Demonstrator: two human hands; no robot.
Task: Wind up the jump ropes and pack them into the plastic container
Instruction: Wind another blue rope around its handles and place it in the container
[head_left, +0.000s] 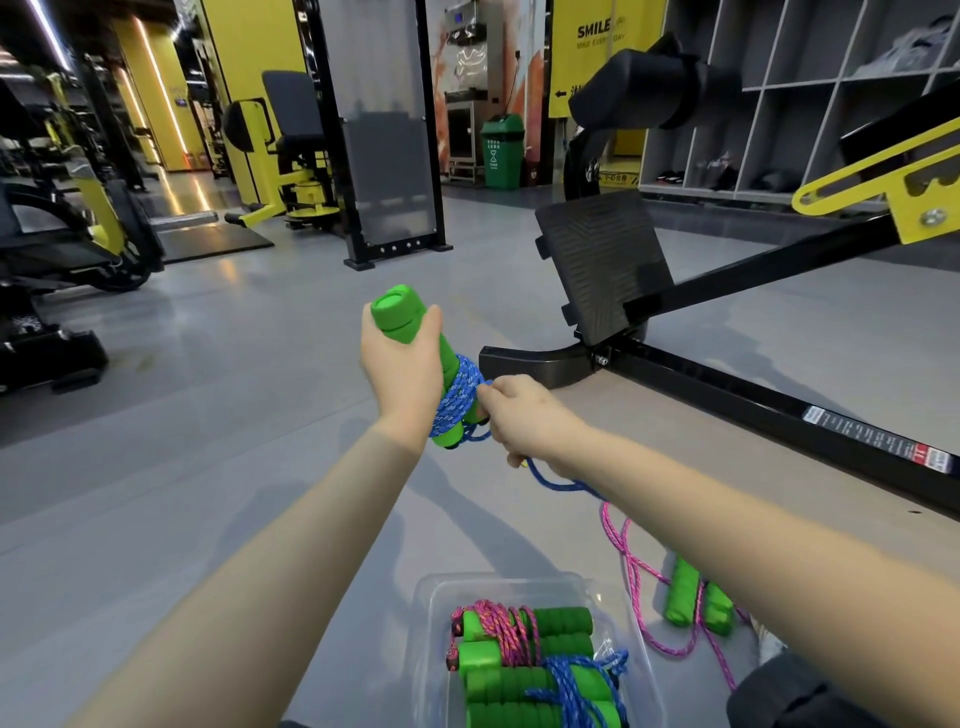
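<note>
Plastic container (431, 639): nearest, on the floor, holding wound ropes.
Pink rope (631, 566): loose, just right of it.
Right hand (524, 415): pinches the blue rope (457, 397) beside its coil.
Left hand (402, 364): grips the green handles (400, 312), whose long axis tilts up-left. The container lies below both hands.

Place: a commercial gym — an indoor training floor.
Machines: yellow-and-black weight machines (280, 150) line the left side; a black steel frame (727, 384) with a ribbed footplate (602, 265) stands at right.
Storage: open grey cubbies (779, 104) on the far wall hold shoes.
Signage: a yellow banner (597, 31) reads "SMILE" — a green bin (501, 150) stands near it.
Floor: smooth grey floor (234, 364).
</note>
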